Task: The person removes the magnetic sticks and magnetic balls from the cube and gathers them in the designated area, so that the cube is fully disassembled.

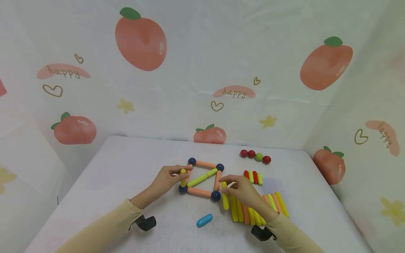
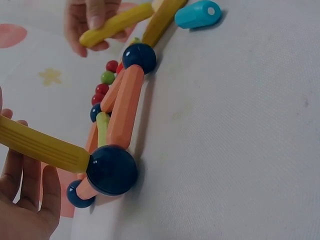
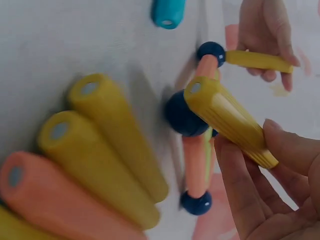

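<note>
Head view: our left hand (image 1: 167,178) is pinching an upright stick (image 1: 183,181), joined square (image 1: 200,192) below; our right hand (image 1: 245,190), an unattached stick (image 1: 225,202).

Round glossy navy balls (image 1: 216,195) mark the corners of a frame (image 1: 206,164) of straight salmon-pink rods (image 1: 199,192), two lime-green rods (image 1: 197,181) slanting across. The hands (image 1: 167,180) hold long yellow rods (image 1: 225,201) lined with fine grooves. Around the frame, a turquoise capsule-shaped rod (image 1: 204,220) catches my eye at six o'clock, red balls (image 1: 251,154) and a lime-green ball (image 1: 259,156) at two. At twelve, the white cloth (image 1: 202,52) is patterned with coral fruits (image 1: 140,44), green leaves (image 1: 130,13), yellow flowers (image 1: 268,121) and brown hearts (image 1: 57,91).
</note>
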Available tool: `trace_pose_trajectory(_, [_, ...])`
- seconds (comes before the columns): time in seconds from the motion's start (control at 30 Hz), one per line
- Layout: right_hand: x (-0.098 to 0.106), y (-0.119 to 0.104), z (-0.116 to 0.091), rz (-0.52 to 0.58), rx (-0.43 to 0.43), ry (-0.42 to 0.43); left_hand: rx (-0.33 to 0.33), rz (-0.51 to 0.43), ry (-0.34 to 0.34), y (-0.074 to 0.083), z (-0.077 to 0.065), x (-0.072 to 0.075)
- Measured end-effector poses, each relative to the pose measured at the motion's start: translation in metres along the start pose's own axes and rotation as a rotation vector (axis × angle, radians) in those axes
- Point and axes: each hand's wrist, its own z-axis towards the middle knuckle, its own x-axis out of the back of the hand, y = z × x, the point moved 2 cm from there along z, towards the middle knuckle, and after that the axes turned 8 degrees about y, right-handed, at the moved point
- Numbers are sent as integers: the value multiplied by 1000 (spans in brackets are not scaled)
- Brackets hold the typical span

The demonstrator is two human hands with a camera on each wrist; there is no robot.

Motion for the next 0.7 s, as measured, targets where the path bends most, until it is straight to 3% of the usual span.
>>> trace_pose_trajectory(0.3, [-2,20,-6,-92,-4,-39,11,-6,-9,0,0,-1])
trace_pose_trajectory(0.7, [-8,30,-4,-135,-53,-18,4,-13,-16,-1,1,-2])
